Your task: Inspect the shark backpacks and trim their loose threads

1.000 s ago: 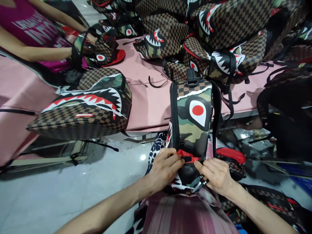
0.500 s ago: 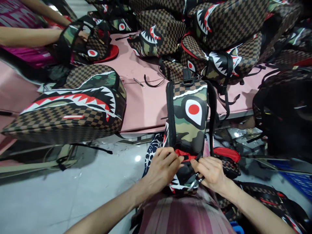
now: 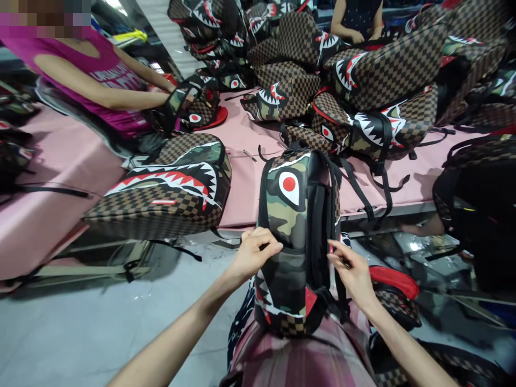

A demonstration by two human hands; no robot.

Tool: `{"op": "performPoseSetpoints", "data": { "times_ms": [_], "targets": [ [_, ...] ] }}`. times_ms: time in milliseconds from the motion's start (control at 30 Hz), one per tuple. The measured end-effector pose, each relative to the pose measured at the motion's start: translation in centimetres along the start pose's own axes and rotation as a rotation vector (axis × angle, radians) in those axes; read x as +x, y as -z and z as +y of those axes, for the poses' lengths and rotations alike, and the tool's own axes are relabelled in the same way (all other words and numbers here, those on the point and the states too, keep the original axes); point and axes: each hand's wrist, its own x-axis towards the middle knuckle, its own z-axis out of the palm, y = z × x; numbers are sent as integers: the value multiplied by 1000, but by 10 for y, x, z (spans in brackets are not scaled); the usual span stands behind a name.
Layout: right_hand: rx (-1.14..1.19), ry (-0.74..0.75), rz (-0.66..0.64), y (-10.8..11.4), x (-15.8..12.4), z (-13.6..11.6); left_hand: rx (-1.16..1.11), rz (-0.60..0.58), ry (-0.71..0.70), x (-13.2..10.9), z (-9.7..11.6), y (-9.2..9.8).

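Note:
A backpack with camouflage, brown check, an eye and shark teeth stands upright on my lap, leaning against the table edge. Its side pocket faces me, and a black shoulder strap shows on its right. My left hand is closed at the pocket's left edge, thumb and forefinger together; what they pinch, if anything, is too small to see. On the other side, my right hand has its fingers curled by the strap. The dark handle of small scissors shows in it; the blades are hidden.
A similar backpack lies on the pink table to the left, with a pen nearby. Several bags are piled behind. A co-worker handles another bag at the left. A red-lined bag is low at my right.
The backpack has turned, bringing its shoulder straps into view on the right. My hands have moved apart from the pocket opening, whose red lining no longer shows. The view has tilted up and left.

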Motion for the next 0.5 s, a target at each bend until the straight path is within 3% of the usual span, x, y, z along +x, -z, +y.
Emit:
{"op": "performPoseSetpoints", "data": {
  "times_ms": [100, 167, 233, 300, 367, 500],
  "targets": [
    [51, -38, -38, -12, 15, -2, -43, 210, -34, -4, 12, -1],
    [95, -82, -27, -18, 19, -3, 81, 365, -165, -4, 27, -2],
    [148, -110, -23, -21, 20, -3, 300, 443, -339, 1, 46, -7],
    [215, -117, -21, -23, 18, -2, 536, 360, -472, 10, 64, -17],
    [275, -120, -8, -26, 16, 0, 732, 185, -538, 23, 79, -30],
    [248, -78, 4, -24, 14, 7, 903, -107, -586, 44, 87, -45]
  ]
}}
